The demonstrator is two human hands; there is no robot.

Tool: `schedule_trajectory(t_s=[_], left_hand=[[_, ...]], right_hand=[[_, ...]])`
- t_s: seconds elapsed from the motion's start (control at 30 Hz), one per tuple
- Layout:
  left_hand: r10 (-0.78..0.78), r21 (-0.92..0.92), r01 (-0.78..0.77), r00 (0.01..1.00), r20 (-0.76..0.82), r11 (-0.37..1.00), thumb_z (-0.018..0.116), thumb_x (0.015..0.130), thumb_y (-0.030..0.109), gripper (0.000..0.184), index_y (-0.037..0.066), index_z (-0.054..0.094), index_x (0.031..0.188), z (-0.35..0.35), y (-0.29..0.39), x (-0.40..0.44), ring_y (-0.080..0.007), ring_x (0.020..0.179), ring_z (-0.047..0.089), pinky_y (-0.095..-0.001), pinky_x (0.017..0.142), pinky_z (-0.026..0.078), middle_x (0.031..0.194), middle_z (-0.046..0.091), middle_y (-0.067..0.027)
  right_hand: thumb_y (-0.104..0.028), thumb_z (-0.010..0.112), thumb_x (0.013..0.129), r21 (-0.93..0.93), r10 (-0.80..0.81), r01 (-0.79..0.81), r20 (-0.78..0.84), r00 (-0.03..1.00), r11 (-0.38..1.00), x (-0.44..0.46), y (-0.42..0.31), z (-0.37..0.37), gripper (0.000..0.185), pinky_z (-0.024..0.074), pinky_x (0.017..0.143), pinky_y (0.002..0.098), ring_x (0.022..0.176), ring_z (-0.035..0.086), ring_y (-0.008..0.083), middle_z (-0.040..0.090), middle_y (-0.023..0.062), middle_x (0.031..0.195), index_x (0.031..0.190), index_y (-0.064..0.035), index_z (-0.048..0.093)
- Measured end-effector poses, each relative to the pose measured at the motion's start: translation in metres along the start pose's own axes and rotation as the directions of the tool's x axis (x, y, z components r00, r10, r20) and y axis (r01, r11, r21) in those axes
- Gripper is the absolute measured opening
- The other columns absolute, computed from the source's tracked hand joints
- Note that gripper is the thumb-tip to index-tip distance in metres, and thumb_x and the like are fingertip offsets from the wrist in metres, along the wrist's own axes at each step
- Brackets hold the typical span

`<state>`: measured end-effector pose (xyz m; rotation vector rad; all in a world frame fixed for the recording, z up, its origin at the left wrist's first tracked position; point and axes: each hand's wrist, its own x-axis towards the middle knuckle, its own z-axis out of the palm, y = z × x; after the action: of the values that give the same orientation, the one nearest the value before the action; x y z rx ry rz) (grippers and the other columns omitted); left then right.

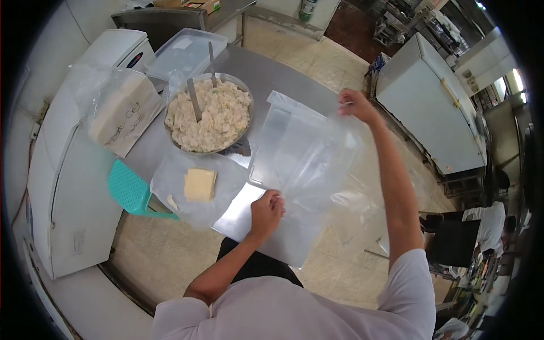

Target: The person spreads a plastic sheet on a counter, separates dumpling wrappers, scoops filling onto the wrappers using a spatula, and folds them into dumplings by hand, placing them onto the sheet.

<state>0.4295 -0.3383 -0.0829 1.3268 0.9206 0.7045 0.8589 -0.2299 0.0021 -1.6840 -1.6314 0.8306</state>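
Note:
A large, thin clear plastic sheet [323, 164] is stretched between my hands over the right side of the steel table. My right hand [356, 106] is raised at its far end, fingers pinched on the plastic. Near the table's front, my left hand [267, 211] is closed on the near edge. Under the sheet lies a translucent plastic tray or lid [273, 130], partly covered. To the left stands a metal bowl [249, 97] heaped with a chunky, creamy mixture [224, 119], two metal utensils stuck in it. Sliced cheese [199, 185] is stacked on another plastic sheet [170, 170].
Left of the bowl sits a bagged bread loaf [122, 113] with handwriting on it. Behind it is a clear plastic lid [187, 54]. A turquoise stool [127, 187] stands by the table's left edge. White freezers stand left [85, 209] and right [425, 102]. A person [487, 224] is far right.

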Motion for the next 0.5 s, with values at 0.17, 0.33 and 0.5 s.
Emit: schedule_trajectory(t_s=[0.17,0.33,0.5], left_hand=[[-0.081,-0.003,0.082,0.982,-0.169,0.997,0.062,0.095,0.007,0.017,-0.006,0.063,0.106,-0.036,-0.018,0.026,-0.0149,0.067,0.069,-0.0274,0.060,0.055,0.081,0.070,-0.0105],[-0.008,0.153,0.049,0.967,-0.254,0.987,0.062,0.095,0.009,0.017,-0.006,0.063,0.104,-0.052,-0.040,0.041,-0.0164,0.066,0.069,-0.0295,0.061,0.054,0.078,0.071,-0.0123],[-0.024,0.168,0.077,0.955,-0.294,0.983,0.062,0.094,0.008,0.016,-0.006,0.064,0.102,-0.053,-0.034,0.045,-0.0172,0.064,0.068,-0.0295,0.061,0.053,0.076,0.071,-0.0132]], right_hand=[[0.002,0.076,0.073,0.092,0.076,-0.083,0.076,0.994,0.992,0.103,0.015,0.077,0.022,0.0472,0.056,0.0266,0.063,0.060,0.0102,0.062,0.0027,0.072,0.084,-0.0032,0.058],[-0.004,0.080,0.074,0.115,0.069,-0.083,0.121,0.990,0.990,0.146,0.027,0.116,0.022,0.0482,0.060,0.0260,0.071,0.062,0.0097,0.065,0.0031,0.076,0.087,-0.0033,0.062],[-0.013,0.082,0.075,-0.140,-0.082,0.068,-0.100,0.992,0.988,0.134,0.009,0.120,0.030,0.0503,0.081,0.0342,0.092,0.065,0.0243,0.069,0.0102,0.095,0.098,-0.0031,0.067]])
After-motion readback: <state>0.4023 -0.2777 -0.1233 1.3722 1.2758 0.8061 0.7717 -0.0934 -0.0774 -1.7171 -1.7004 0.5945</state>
